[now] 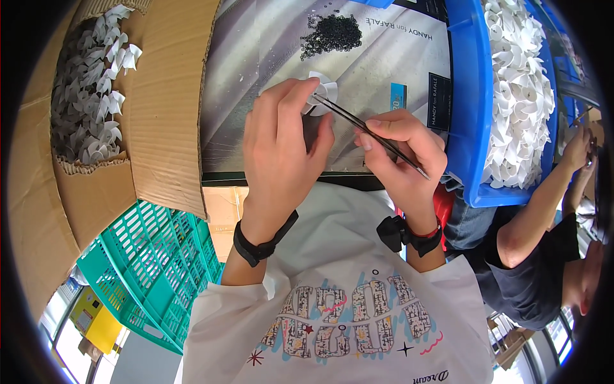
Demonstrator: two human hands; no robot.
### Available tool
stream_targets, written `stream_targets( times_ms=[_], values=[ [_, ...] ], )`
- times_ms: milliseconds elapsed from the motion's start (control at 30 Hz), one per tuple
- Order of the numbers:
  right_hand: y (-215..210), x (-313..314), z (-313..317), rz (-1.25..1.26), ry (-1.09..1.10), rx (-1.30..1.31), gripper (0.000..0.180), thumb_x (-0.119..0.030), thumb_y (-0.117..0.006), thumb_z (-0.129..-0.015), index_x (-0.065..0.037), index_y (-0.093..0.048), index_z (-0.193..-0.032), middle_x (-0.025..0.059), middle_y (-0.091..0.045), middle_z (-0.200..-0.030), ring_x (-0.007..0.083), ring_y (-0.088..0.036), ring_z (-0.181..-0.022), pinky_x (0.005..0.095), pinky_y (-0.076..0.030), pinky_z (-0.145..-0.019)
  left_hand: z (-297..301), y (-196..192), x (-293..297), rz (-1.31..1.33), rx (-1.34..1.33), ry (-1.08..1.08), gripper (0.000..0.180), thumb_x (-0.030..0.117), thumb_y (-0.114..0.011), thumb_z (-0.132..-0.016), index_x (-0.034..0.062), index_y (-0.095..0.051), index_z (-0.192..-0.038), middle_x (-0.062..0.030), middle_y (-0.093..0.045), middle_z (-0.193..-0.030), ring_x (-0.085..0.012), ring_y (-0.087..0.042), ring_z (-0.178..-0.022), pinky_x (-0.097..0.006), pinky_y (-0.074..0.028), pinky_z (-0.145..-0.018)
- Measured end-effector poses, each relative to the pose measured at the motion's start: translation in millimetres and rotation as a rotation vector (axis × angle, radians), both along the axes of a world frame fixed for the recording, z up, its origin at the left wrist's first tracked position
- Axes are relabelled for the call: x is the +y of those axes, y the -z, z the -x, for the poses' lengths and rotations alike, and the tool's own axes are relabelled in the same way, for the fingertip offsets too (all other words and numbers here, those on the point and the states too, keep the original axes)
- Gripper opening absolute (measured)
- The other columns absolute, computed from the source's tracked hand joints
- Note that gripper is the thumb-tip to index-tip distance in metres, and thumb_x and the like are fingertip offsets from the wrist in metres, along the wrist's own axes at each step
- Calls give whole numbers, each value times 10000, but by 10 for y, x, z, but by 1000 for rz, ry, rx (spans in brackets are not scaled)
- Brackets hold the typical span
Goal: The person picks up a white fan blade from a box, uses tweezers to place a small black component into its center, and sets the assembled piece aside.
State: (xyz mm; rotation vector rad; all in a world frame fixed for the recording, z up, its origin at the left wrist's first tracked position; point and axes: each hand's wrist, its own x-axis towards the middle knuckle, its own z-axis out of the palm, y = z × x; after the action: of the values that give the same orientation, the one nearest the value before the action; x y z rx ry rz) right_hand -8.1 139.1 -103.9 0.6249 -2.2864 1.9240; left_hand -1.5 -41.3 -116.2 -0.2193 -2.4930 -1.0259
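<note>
While the left hand (281, 137) pinches a small white piece (327, 87) between fingertips and thumb over the near part of a printed sheet (256, 54), the right hand (409, 144) grips a pair of dark tweezers (377, 134) like a pen, their slim points reaching left to the piece's middle. Seen from the worker's head, the view leaves the points too small to tell whether anything sits between them.

By its thin, curved blades, the piece appears to be light plastic, springy rather than soft, and likely smooth enough to skid on the sheet if pressed off-centre. The blades look the weakest part, apt to bend under a hard squeeze; the outer edge, held lightly, or the firmer middle seems the better hold. The tweezers look thin and stiff, best taken along the shank, as here.

At the far side of the sheet, a loose heap of black rings (332, 35) lies uncontained, strays scattered about it. To the right, a blue tub (472, 128) is heaped with white bladed parts (521, 96) much like the one in hand. To the left, an open cardboard box (169, 96) holds more white parts (96, 83), jumbled together. Near left, below the box, stands a slotted green crate (153, 269), its contents impossible to make out. Beyond the tub, at far right, a co-worker's hand (577, 147) is raised.
</note>
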Motion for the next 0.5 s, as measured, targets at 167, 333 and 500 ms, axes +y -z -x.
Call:
stream_targets(
  times_ms=[167,333,500],
  values=[
    [-4,-2,11,-1,-3,10,230,163,-659,-803,76,-610,-1010,174,-673,-962,198,-710,-824,261,-564,-710,21,2,1,27,38,10,502,37,-777,-726,74,-589,-1190,-111,-600,-1144,-295,-611,-958,-390,-482,-770],
    [-8,-12,8,8,9,21,230,163,-659,-803,76,-610,-1010,175,-673,-959,199,-709,-825,261,-564,-711,13,-14,3,-4,24,3,473,17,-776,-717,60,-606,-1156,-109,-607,-1128,-296,-620,-950,-383,-500,-778],
    [-5,-10,12,3,5,22,226,162,-660,-804,78,-609,-1007,175,-674,-954,198,-706,-813,267,-564,-718,20,-18,2,-8,44,1,456,11,-780,-713,53,-618,-1137,-110,-612,-1120,-296,-626,-948,-375,-508,-785]
  ],
)
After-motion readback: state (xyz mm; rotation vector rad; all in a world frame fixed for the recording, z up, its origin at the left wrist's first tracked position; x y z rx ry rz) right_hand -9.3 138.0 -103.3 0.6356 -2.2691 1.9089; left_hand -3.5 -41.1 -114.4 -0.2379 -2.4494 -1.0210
